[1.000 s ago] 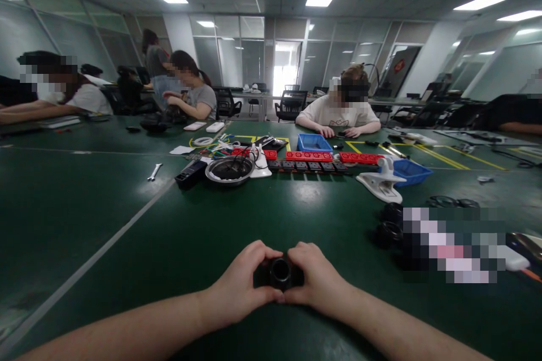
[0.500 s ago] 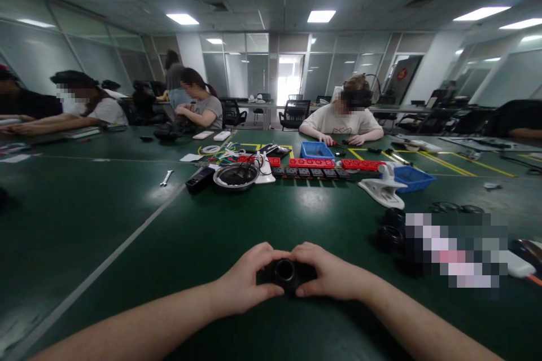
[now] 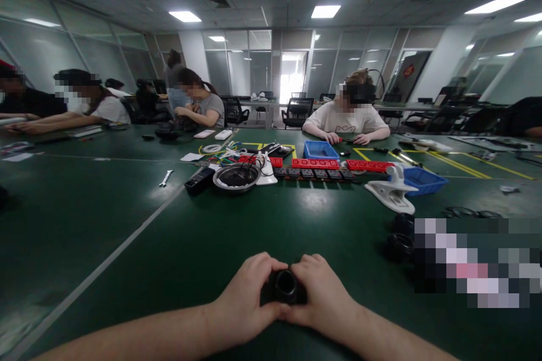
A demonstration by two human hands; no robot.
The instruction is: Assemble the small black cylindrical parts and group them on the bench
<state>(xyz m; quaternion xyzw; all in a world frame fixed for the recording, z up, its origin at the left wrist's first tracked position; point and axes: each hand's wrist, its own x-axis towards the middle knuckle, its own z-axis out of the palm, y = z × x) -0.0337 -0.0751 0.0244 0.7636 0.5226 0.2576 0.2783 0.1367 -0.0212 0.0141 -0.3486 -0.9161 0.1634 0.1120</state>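
Observation:
Low in the middle of the head view stands a small black part with a round, hollow opening at its top (image 3: 287, 286). From its left side my left hand (image 3: 249, 293) curls round it, thumb in front and fingers behind. My right hand (image 3: 319, 293) closes on the other side in the same way. Both thumbs meet, or nearly meet, at the near side of the part. Its lower portion is hidden by my fingers, and its exact kind cannot be made out.
Ahead lie red socket strips (image 3: 315, 163), a round metal dish (image 3: 237, 177), a black box (image 3: 200, 181), a blue tray (image 3: 320, 150) and a white clamp base (image 3: 392, 194). A wrench (image 3: 166, 178) rests at left. Black round items (image 3: 400, 245) sit at right. Co-workers sit around the table.
My hands have drawn closer together round the black part, the right one most clearly. The part sits slightly lower in view. The camera view has shifted a little.

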